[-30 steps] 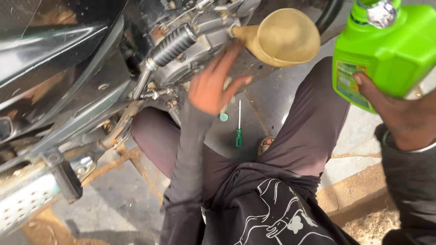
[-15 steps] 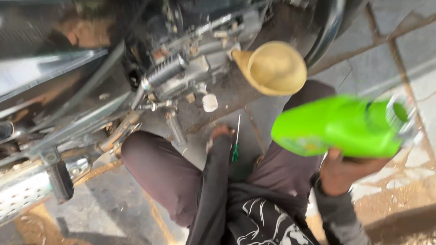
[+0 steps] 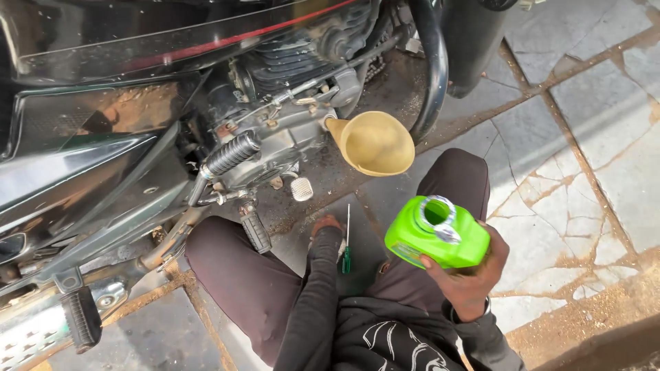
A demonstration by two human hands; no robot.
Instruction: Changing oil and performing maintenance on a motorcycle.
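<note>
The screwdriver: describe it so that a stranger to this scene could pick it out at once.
Start at the motorcycle engine and drop to the paved ground between the seated person's knees. There, just right of the left hand, lies the screwdriver, pointing towards the engine. Its thin metal shaft and small green handle set it apart from the bulky green bottle in the right hand.

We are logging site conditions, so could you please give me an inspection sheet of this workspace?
Surface: cracked stone paving, with a dark stain under the engine.
Job's things: tan funnel with its spout at the motorcycle engine; green bottle, cap off, opening facing up.
Clutter: green-handled screwdriver lying on the ground between the knees.
Grips: right hand holds the green bottle from below; left hand reaches down to the ground beside the screwdriver, holding nothing visible.
Cables: a thin cable runs across the engine.
Surroundings: footpeg, chrome exhaust at lower left, sandy dirt at lower right.
</note>
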